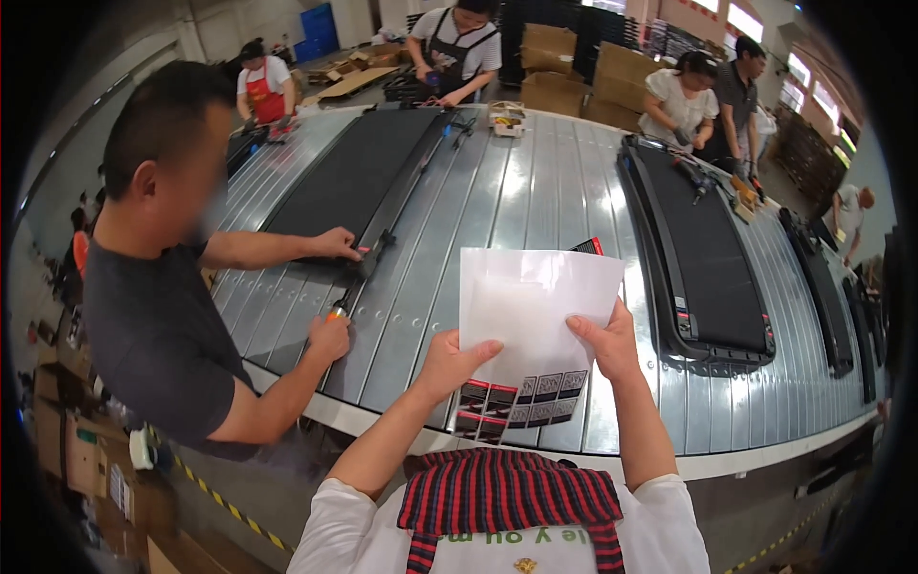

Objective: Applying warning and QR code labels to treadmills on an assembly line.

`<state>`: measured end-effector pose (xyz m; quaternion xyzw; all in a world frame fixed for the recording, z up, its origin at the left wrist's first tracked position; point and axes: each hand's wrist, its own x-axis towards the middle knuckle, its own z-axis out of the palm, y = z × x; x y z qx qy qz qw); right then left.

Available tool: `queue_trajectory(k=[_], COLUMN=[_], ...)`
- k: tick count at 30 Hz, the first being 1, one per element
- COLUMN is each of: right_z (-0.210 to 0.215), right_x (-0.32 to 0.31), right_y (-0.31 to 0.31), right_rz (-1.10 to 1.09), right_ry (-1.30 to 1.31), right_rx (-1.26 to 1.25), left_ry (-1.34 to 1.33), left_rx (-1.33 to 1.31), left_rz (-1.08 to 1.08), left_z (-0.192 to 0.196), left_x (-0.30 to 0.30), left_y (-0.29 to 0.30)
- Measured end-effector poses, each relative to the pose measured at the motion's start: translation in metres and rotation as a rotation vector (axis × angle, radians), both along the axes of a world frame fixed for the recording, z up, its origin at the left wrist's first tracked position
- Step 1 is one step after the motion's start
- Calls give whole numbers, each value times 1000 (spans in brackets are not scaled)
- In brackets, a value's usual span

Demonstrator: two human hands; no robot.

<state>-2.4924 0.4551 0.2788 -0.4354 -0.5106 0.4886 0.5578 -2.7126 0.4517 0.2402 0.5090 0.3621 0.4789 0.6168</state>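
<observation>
Both my hands hold a glossy white sheet (535,297) up in front of me, above the near edge of the metal table. My left hand (457,362) pinches its left side, thumb on the white face. On the right side, my right hand (609,337) grips the same way. Below the white part hang printed panels (516,402) in red, black and grey; whether they belong to the same sheet or another one, I cannot tell. A red and black corner (588,246) shows behind the top edge. My fingers behind the sheet are hidden.
A long slatted metal table (497,191) spreads ahead. At right lies a black treadmill deck (703,249); at left a co-worker with an orange-handled screwdriver (337,311) works on another deck (359,172). Several people stand along the far side, near brown cardboard boxes (550,67).
</observation>
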Motion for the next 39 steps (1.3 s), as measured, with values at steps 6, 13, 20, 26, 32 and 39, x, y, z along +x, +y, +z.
queue_trajectory(k=[6, 13, 20, 26, 32, 39], right_z=[-20, -41, 17, -5, -6, -18], right_x=[3, 39, 58, 36, 23, 8], right_y=[-15, -25, -45, -50, -44, -46], right_rz=[71, -12, 0, 305, 220, 220], right_ry=[-52, -262, -752, -1066, -1088, -977], right_rx=[66, 144, 543, 391, 646, 609], left_ry=[-25, 266, 769, 857, 790, 850], left_rx=[-76, 7, 793, 990, 642, 825], left_rz=[87, 206, 1, 40, -103, 98], left_z=[0, 2, -3, -4, -9, -39], left_x=[5, 35, 43, 42, 20, 4], left_y=[-16, -23, -30, -28, -31, -30])
